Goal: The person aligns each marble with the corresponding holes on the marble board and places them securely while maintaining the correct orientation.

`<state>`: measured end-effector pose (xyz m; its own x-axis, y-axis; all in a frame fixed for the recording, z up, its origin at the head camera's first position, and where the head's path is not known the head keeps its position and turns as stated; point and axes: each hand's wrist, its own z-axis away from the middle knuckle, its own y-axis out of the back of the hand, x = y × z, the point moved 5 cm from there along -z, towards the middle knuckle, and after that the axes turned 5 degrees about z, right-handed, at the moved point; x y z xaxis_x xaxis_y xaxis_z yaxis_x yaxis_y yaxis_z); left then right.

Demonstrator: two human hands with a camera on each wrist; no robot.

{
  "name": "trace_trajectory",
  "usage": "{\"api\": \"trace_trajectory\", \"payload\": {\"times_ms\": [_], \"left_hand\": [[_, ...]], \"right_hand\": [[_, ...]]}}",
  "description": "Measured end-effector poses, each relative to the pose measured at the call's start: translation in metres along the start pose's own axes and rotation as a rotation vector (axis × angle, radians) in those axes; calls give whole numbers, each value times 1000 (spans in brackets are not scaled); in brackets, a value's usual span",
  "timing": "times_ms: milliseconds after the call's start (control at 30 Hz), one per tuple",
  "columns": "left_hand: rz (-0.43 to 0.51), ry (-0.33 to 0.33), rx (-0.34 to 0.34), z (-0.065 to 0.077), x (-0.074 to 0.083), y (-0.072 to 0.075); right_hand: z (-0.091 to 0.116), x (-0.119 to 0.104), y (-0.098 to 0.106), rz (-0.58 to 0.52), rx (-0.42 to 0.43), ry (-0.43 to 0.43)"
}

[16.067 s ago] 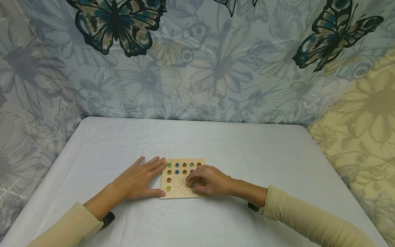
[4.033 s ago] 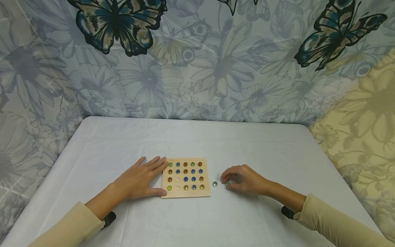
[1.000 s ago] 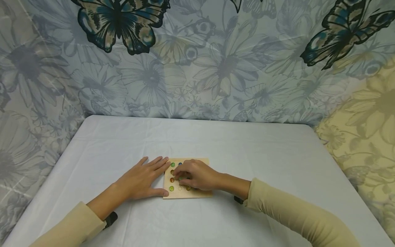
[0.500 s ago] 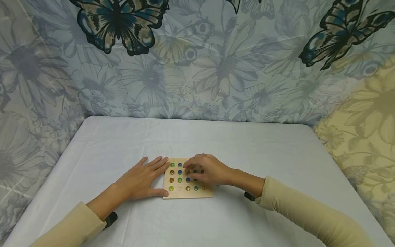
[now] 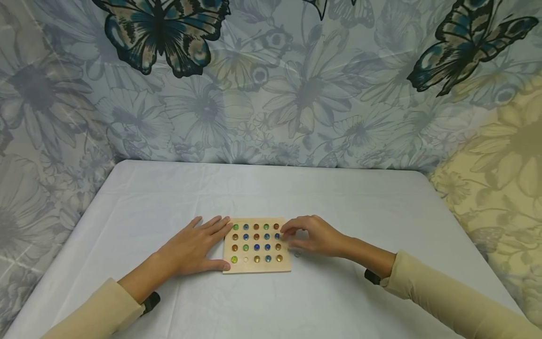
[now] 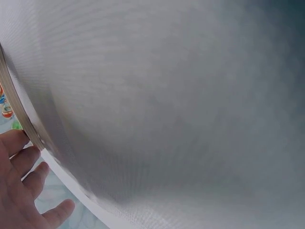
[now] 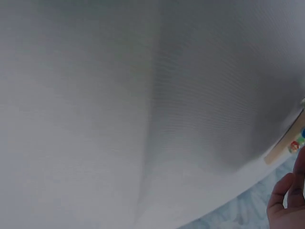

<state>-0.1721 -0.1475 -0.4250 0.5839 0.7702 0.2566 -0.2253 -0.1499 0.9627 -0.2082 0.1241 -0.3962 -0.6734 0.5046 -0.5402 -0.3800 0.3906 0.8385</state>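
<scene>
A pale wooden board (image 5: 251, 269) lies on the table with rows of coloured glass marbles seated in its round holes. A bare hole (image 5: 245, 259) shows in the row nearest me, and a green marble (image 5: 246, 247) sits just behind it. My left hand (image 5: 186, 248) is spread flat, its thumb and fingertips resting at the board's left edge; the left wrist view has its fingers (image 6: 26, 160) against that edge. My right hand (image 5: 319, 237) hovers at the board's right edge, fingers loosely bent with nothing between them. Beneath it, a loose clear-green marble (image 5: 298, 254) lies on the cloth.
A white cloth (image 5: 271, 306) covers the table, whose far edge meets a hanging fabric (image 5: 296, 94) printed with flowers and butterflies. Dark wrist cameras (image 5: 150, 301) sit at both cuffs.
Over the last seconds my right hand took a green marble from the right, left it in the third row's second hole, and moved back rightward off the board. My left hand stayed put.
</scene>
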Motion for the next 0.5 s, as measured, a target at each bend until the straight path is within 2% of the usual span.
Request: {"api": "trace_trajectory", "payload": {"times_ms": [267, 500], "left_hand": [[-3, 1, -2, 1, -1, 1], [-4, -2, 2, 1, 0, 1]], "right_hand": [[13, 10, -2, -4, -37, -53], [23, 18, -6, -28, -73, -47]]}}
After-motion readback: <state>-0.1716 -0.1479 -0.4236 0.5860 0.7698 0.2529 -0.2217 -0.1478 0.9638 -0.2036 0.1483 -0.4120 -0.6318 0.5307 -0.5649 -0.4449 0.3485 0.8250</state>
